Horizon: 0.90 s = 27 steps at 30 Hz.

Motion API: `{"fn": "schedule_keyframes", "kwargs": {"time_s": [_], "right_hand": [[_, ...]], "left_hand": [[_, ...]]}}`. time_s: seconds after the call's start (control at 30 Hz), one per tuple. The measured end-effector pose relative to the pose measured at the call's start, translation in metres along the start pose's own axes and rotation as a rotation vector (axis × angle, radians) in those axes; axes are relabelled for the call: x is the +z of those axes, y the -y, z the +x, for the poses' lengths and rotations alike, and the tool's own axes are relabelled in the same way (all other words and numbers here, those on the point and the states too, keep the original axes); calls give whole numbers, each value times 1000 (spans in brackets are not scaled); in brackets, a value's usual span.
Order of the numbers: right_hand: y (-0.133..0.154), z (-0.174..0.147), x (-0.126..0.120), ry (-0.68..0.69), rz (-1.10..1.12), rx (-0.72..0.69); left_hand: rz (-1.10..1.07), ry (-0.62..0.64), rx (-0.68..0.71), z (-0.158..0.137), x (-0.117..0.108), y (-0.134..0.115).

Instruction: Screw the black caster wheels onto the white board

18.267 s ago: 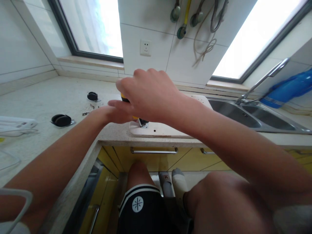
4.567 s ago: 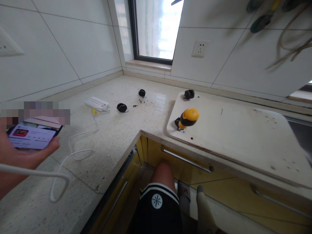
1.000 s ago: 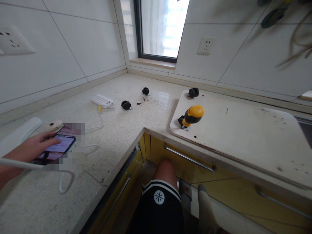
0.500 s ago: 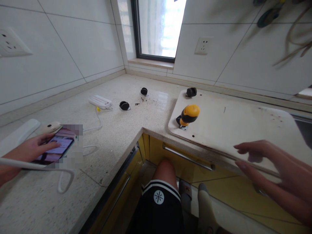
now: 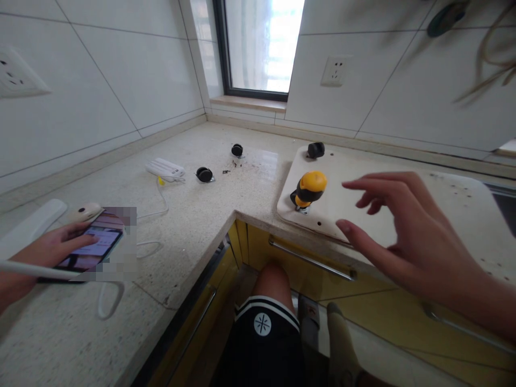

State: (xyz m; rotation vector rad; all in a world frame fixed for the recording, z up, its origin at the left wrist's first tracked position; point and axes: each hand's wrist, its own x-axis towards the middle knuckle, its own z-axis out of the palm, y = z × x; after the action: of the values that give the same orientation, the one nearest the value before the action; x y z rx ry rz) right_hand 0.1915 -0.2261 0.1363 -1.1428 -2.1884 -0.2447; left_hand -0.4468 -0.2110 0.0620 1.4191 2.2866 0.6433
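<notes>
My left hand (image 5: 60, 244) grips a smartphone (image 5: 94, 242) at the left of the counter, the thumb lying over its lit screen. Part of the phone is blurred out by blocks. My right hand (image 5: 397, 226) is in the air over the white board's front edge, thumb and fingers spread, holding nothing. To its left, apart from it, a stubby yellow-and-black screwdriver (image 5: 312, 186) stands nearly upright at a caster's metal plate (image 5: 303, 210). That caster is mostly hidden behind the handle. Another black caster (image 5: 316, 150) sits at the board's back left corner.
The white board (image 5: 342, 199) lies on the speckled counter (image 5: 193, 231). Two loose black casters, one nearer (image 5: 205, 174) and one farther (image 5: 237, 150), lie beside small dark bits. A white power bank (image 5: 165, 168) trails a cable. Yellow drawers with a metal handle (image 5: 312, 259) are below.
My right hand has moved left and up over the board, closer to the screwdriver, with its fingers still apart. My left hand stays on the phone.
</notes>
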Motion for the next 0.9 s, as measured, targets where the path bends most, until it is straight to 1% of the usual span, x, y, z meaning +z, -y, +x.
{"fn": "schedule_keyframes", "kwargs": {"time_s": [0.07, 0.13, 0.27, 0.43, 0.5, 0.6, 0.7, 0.77, 0.8, 0.9], "right_hand": [[7, 20, 4, 1, 41, -10], [14, 36, 8, 23, 70, -49], [21, 53, 17, 48, 88, -109], [24, 53, 21, 51, 111, -109], [25, 52, 20, 41, 113, -95], [25, 52, 20, 27, 122, -112], [23, 54, 23, -24, 153, -229], [22, 55, 24, -71, 180, -297], [22, 56, 25, -87, 189, -309], [24, 57, 24, -88, 192, -285]], "left_hand": [[-21, 11, -19, -1, 1, -1], [-43, 19, -37, 0, 2, 0], [-49, 18, -25, 3, 0, 8], [2, 78, -19, 7, -3, 16], [13, 62, -13, 6, -3, 18], [-10, 4, 22, 6, -2, 23], [-21, -45, 20, 10, 0, 32], [-6, -49, 3, 14, 0, 39], [-1, -44, -2, 16, 0, 41], [0, -28, 2, 18, 0, 40]]}}
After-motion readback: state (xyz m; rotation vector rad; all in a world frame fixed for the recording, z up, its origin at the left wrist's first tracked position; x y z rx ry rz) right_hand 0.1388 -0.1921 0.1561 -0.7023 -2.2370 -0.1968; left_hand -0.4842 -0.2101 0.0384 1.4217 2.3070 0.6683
